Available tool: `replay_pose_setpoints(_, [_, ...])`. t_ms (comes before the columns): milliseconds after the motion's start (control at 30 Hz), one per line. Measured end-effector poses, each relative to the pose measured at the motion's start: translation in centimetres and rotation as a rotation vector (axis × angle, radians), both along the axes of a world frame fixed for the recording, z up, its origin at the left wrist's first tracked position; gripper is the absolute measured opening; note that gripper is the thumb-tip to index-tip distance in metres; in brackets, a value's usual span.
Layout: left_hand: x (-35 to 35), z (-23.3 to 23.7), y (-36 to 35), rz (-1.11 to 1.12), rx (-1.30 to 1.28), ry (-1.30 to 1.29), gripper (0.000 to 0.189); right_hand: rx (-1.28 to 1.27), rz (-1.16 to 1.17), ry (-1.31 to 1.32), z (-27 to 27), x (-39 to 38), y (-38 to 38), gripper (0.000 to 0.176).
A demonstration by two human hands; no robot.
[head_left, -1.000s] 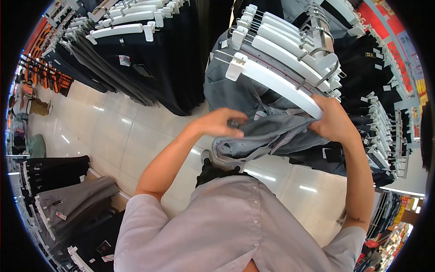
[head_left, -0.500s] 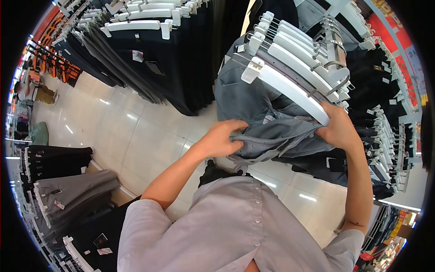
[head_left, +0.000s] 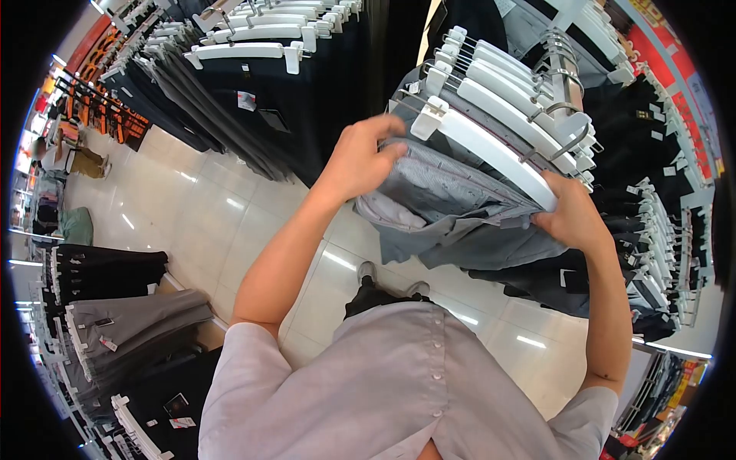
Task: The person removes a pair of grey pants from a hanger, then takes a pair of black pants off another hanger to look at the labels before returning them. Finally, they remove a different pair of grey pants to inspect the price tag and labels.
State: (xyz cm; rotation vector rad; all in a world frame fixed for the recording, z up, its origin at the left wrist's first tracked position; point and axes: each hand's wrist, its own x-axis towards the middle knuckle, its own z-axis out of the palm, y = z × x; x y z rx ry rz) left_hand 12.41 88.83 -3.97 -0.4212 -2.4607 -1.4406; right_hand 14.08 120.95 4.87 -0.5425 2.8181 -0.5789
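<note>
A pair of grey trousers [head_left: 468, 238] hangs from the near end of a rack, its waist spread so the striped inner lining [head_left: 441, 165] shows. At the left end of the waistband, my left hand [head_left: 362, 159] pinches the cloth between thumb and fingers, close to the hanger's clip. My right hand [head_left: 571, 213] is closed around the other end, where the waistband meets the tip of the front white hanger [head_left: 491, 153]. The fingers under the cloth there are partly hidden. The left clip of this hanger has no waistband in it.
More white hangers [head_left: 502, 100] with grey trousers crowd the metal rail [head_left: 566, 84] behind. Dark trousers [head_left: 322, 115] hang on a rack at upper left. Black and grey trousers [head_left: 138, 318] hang at lower left. Tiled floor [head_left: 230, 222] lies between the racks.
My left hand has moved up and away from me, carrying the left end of the waistband towards the hanger's left clip. My right hand has stayed at the hanger's right end.
</note>
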Motion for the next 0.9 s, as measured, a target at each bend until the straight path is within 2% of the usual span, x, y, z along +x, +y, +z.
replay_pose_setpoints(67, [-0.1, 0.8, 0.9, 0.08, 0.033, 0.087, 0.046, -0.015, -0.005, 0.002, -0.2, 0.0, 0.0, 0.039])
replay_pose_setpoints(133, [0.9, 3.6, 1.8, 0.151, 0.034, -0.026, 0.063, -0.016, -0.023, 0.002, -0.2, 0.0, 0.0, 0.038])
replay_pose_setpoints(167, [0.9, 3.5, 1.7, 0.136, 0.008, -0.019, 0.07, -0.013, -0.019, 0.006, -0.2, 0.0, 0.1, 0.038])
replay_pose_setpoints(333, [1.5, 3.8, 1.8, 0.134, -0.036, -0.092, 0.063, 0.078, -0.023, 0.021, 0.2, 0.0, 0.5, 0.045])
replay_pose_setpoints(433, [1.5, 2.7, 1.7, 0.135, -0.03, -0.023, 0.061, 0.116, -0.01, 0.169, 0.9, 1.1, -0.3, 0.047])
replay_pose_setpoints(533, [1.6, 2.6, 1.6, 0.125, 0.004, 0.02, 0.057, 0.008, 0.045, 0.608, -0.4, 2.2, -0.4, 0.046])
replay_pose_setpoints(567, [1.7, 2.7, 1.5, 0.121, 0.016, 0.021, 0.056, -0.055, 0.049, 0.764, -0.4, 2.7, -1.0, 0.039])
replay_pose_setpoints(667, [1.6, 2.4, 1.3, 0.108, 0.021, 0.042, 0.054, -0.34, 0.219, 0.881, -0.8, 3.6, -3.0, 0.033])
replay_pose_setpoints(800, [1.7, 2.9, 1.6, 0.124, 0.021, -0.015, 0.052, -0.492, 0.27, 0.887, -0.3, 1.8, -7.8, 0.028])
replay_pose_setpoints(900, [1.9, 3.1, 1.7, 0.126, 0.042, -0.043, 0.051, -0.472, 0.21, 0.817, -0.1, -0.6, -12.0, 0.027])
